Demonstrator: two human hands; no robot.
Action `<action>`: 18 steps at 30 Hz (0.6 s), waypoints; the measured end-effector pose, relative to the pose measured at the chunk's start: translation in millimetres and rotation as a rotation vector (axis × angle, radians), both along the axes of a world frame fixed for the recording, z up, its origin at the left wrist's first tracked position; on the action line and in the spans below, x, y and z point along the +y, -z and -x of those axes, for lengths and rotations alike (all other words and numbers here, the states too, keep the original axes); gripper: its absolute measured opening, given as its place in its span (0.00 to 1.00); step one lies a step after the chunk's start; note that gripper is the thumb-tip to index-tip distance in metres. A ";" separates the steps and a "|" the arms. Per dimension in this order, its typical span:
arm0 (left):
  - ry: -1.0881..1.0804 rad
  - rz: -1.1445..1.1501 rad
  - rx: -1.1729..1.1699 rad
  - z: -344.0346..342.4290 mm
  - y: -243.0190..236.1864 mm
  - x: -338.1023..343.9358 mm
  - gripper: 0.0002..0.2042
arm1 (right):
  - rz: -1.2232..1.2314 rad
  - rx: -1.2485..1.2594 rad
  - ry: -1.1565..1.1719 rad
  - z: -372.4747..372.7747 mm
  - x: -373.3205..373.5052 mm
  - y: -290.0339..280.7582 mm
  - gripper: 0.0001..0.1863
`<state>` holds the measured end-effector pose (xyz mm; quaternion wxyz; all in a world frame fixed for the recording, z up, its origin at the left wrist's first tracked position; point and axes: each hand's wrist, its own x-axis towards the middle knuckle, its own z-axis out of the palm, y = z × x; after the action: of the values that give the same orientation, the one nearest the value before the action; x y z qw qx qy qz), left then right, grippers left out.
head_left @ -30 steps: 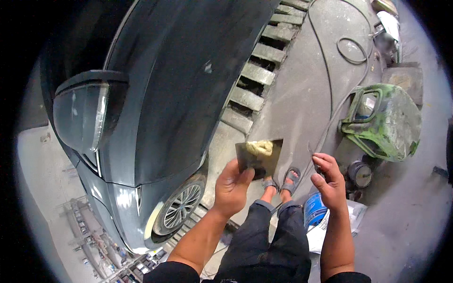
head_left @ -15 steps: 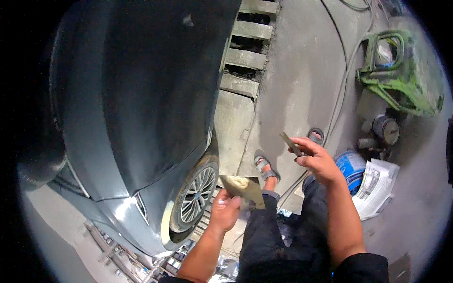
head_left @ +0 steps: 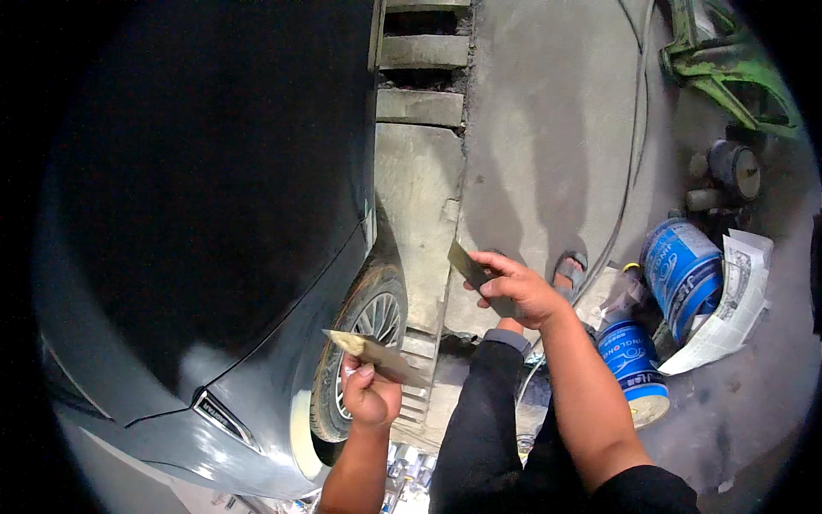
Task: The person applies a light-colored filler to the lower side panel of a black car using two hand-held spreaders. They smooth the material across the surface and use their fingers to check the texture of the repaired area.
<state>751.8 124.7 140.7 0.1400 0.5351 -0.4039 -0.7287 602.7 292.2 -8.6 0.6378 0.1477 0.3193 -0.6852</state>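
My left hand (head_left: 373, 401) grips a flat scraper plate (head_left: 396, 367) from below, thumb against it. A lump of pale yellow filler paste (head_left: 348, 343) sits along its far left end. In front of my body, my right hand (head_left: 529, 298) is closed on a thin, flat putty scraper (head_left: 469, 267), its blade pointing up and left. To the left is a dark grey car (head_left: 282, 321), its wheel (head_left: 377, 319) just beyond my left hand. A cream patch of filler (head_left: 301, 435) covers the fender edge beside the tyre. Neither tool touches the car.
On the right stand two blue cans, one upper (head_left: 681, 265) and one lower (head_left: 629, 355), with printed paper (head_left: 741, 295) alongside. A green metal frame part (head_left: 728, 77) lies farther off. Hoses (head_left: 638, 128) run along the concrete floor. Slatted concrete grating (head_left: 419, 107) borders the car.
Both hands have moved left, toward the car, and the two tools are closer together. The left plate has tilted. My view has shifted, bringing a second blue can into sight.
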 end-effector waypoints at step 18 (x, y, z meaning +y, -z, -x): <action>0.113 0.108 0.130 -53.5 122.7 -12.3 0.10 | 0.100 -0.223 -0.085 -84.6 -91.4 126.6 0.31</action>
<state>805.3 112.4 18.0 0.1536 0.4547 -0.4621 -0.7458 687.3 200.8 -135.3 0.7042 0.1775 0.2178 -0.6520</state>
